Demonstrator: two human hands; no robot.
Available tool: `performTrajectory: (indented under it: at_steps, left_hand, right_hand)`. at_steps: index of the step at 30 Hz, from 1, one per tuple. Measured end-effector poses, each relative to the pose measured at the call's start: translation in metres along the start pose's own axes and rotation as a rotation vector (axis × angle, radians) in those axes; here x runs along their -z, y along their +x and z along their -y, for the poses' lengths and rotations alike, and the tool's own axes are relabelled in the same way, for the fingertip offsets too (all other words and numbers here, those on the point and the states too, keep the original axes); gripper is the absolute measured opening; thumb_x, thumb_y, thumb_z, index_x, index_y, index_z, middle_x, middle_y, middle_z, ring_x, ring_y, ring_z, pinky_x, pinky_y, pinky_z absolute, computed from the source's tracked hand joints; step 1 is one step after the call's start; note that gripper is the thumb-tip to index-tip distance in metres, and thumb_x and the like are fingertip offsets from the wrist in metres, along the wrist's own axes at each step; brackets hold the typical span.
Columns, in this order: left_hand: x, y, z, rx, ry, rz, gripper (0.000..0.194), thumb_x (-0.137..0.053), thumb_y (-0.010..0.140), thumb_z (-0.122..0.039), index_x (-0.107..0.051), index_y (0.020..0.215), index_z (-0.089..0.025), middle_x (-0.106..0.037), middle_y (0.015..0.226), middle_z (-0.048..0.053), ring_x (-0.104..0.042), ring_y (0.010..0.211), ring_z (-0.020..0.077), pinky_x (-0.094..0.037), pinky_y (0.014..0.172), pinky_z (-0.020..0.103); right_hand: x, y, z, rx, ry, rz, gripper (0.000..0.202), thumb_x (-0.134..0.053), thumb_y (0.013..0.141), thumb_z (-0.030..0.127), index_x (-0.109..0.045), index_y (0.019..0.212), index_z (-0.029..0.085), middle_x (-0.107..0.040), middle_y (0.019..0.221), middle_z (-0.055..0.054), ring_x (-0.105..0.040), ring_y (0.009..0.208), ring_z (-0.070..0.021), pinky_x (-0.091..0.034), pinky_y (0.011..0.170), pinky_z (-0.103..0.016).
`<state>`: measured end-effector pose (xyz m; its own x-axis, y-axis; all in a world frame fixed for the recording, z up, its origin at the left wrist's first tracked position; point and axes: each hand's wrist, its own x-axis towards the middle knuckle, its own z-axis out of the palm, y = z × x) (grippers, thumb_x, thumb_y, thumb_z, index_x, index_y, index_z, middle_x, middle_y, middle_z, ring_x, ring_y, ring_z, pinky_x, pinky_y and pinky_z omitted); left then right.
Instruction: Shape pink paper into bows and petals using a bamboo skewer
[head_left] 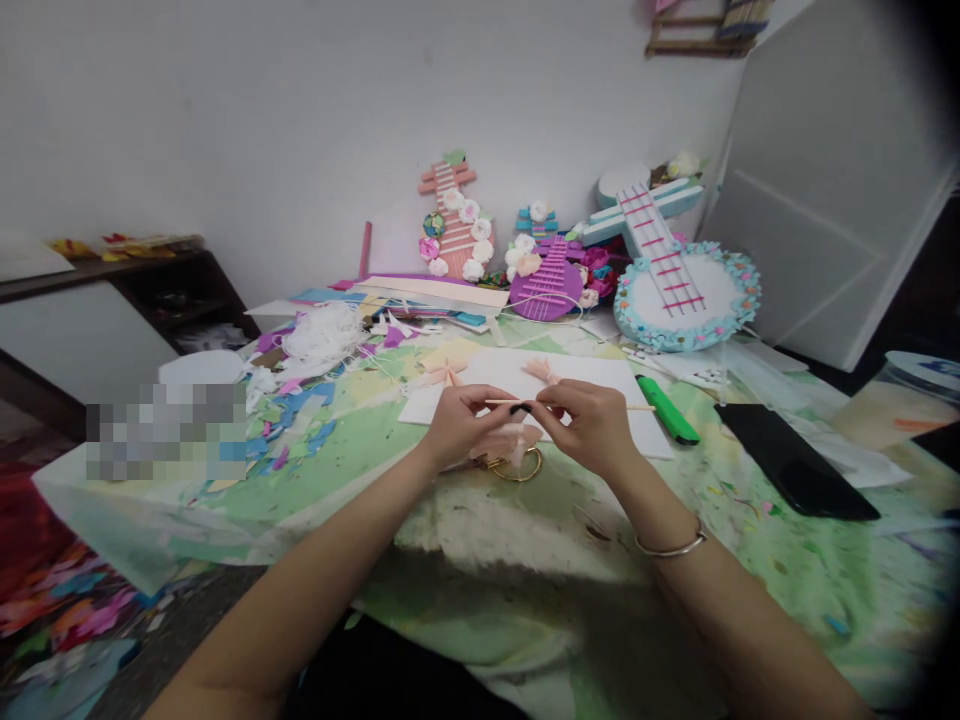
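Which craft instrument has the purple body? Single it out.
The middle instrument, between the salmon-pink one and the pale-blue-rimmed one; of the three, only its body is purple.

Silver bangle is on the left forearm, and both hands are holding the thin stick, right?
Not quite: the head view shows the silver bangle on the right forearm. Left hand and right hand are indeed both holding the thin stick.
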<state>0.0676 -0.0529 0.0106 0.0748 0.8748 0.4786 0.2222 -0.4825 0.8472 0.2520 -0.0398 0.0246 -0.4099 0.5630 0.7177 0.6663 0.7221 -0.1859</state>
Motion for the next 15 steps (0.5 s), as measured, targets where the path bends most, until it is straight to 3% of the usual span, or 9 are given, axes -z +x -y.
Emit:
performTrajectory:
  at_steps: [6,15]
  left_hand:
    - [-0.0025,-0.0012,0.0029,0.155,-0.146,-0.023,0.019,-0.068,0.070,-0.030,-0.071,0.078,-0.012,-0.072,0.071,0.006,-0.065,0.064,0.0148,-0.051,0.055,0.023]
    - [-0.0003,-0.0005,0.0047,0.079,-0.075,0.076,0.020,-0.064,0.074,-0.030,-0.069,0.079,-0.012,-0.070,0.074,0.006,-0.063,0.065,0.0130,-0.049,0.057,0.021]
  right_hand:
    - [-0.0023,-0.0010,0.0001,0.001,-0.004,-0.010,0.024,-0.051,0.084,0.031,-0.061,0.066,0.017,-0.060,0.059,-0.001,-0.051,0.054,-0.0091,-0.033,0.055,-0.021]
    - [-0.0016,-0.0011,0.0011,0.016,-0.040,-0.048,0.024,-0.053,0.082,0.032,-0.061,0.065,0.018,-0.060,0.060,0.000,-0.053,0.056,-0.0095,-0.033,0.056,-0.022]
